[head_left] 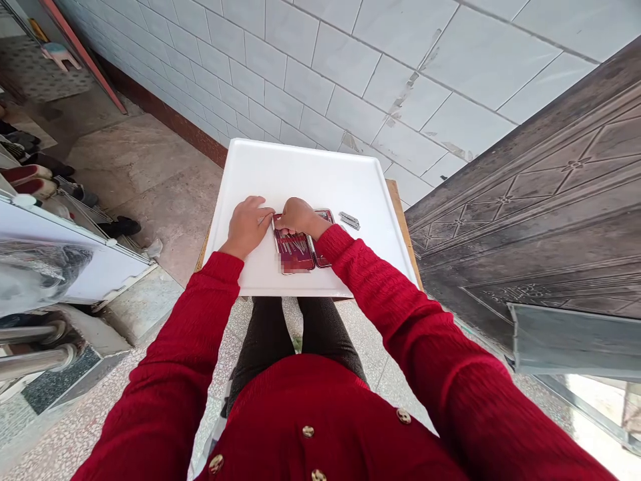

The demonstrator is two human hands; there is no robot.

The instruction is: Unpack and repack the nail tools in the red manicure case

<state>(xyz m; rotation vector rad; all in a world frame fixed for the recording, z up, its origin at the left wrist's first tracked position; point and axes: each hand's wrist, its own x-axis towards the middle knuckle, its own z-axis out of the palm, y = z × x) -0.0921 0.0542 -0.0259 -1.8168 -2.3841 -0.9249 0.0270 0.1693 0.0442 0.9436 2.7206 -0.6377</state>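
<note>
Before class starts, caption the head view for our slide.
Left hand at its edge, right hand over it: an open red case of metal tools on a white tabletop.

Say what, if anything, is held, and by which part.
The left hand seems to hold the red case by its far left corner; right hand: cannot tell.

This looks like a home's entryway: shoes [27, 174] at left, 1 ornate dark door [545, 194] right, tiled wall [290, 67], small stool [61, 56].
</note>
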